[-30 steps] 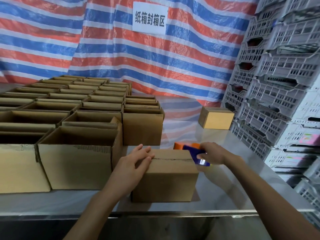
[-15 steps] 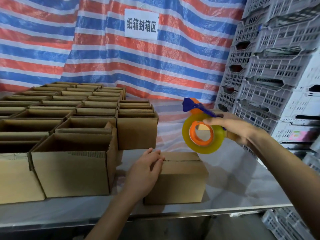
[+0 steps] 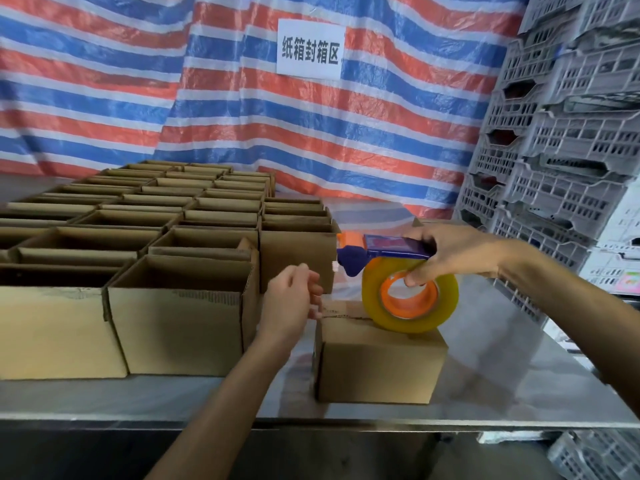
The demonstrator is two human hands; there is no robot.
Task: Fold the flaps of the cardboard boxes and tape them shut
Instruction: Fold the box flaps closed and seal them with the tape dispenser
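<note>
**Tape roll comes down to the closed box**

The closed box (image 3: 377,362) sits near the table's (image 3: 502,393) front edge. It looks light and stiff and likely to slide, so it is best pressed down on the top beside the seam. The right hand (image 3: 453,251) grips the tape dispenser (image 3: 408,296), which was raised half a second ago and is now low over the lid. The left hand (image 3: 291,299) has lifted off the lid and curls at its left edge; I cannot tell whether it pinches tape

Matt cardboard box (image 3: 379,365), glossy plastic tape roll (image 3: 410,303), reflective metal table (image 3: 502,382).
</note>
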